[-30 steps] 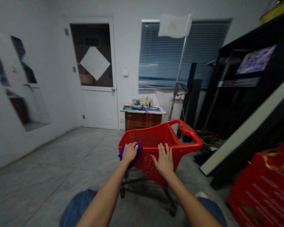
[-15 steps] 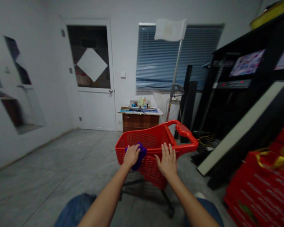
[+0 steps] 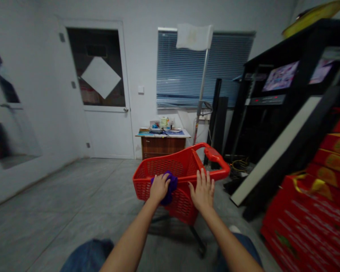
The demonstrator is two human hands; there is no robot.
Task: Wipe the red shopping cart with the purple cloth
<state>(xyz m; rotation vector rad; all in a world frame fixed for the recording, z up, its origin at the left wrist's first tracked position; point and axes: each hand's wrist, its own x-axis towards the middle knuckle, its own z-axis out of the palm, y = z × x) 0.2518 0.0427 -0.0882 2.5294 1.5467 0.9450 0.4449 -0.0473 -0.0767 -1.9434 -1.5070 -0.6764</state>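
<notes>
A red plastic shopping cart [image 3: 184, 204] stands on the floor right in front of me, its handle toward the right. My left hand [image 3: 160, 187] is closed on a purple cloth [image 3: 171, 186] and presses it against the near side of the basket, just at the rim. Farther right, my right hand [image 3: 203, 190] lies with fingers spread on the near side of the basket by the handle end. The cart's dark legs and a wheel show below; its far side is partly hidden.
Behind the cart is a wooden cabinet [image 3: 163, 145] with small items on top. To the right are red bags [image 3: 297, 223], leaning boards [image 3: 274, 155] and a black rack [image 3: 297, 45]. A white door [image 3: 109, 132] is in the back wall; grey floor [image 3: 73, 200] lies to the left.
My view has turned slightly right, so the room shifts left in it. Along the rim, the left hand and cloth have moved a little toward the handle; the right hand stays on the basket.
</notes>
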